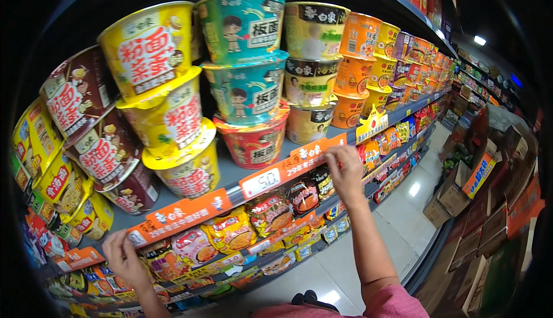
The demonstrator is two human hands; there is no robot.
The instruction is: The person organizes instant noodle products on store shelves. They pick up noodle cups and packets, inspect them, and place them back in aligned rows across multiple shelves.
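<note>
My right hand (347, 171) has its thumb and fingers closed at the right end of an orange shelf label strip (314, 152), which lies along the shelf's front edge and carries a white price card (266, 182). Lower left, my left hand (125, 262) bends its fingers around the left end of another orange shelf label strip (187, 211). Its fingertips are partly hidden. Behind the strips stand stacked instant noodle cups: yellow ones (152, 50), teal ones (245, 27), a red one (255, 141) and dark brown ones (80, 90).
Bagged noodles (229, 230) fill the lower shelf beneath the strips. More cups, orange (360, 36) and other colours, run along the shelf to the right. Cardboard boxes (455, 188) are piled across the tiled aisle floor (397, 217). Another shelf edge (415, 7) hangs above.
</note>
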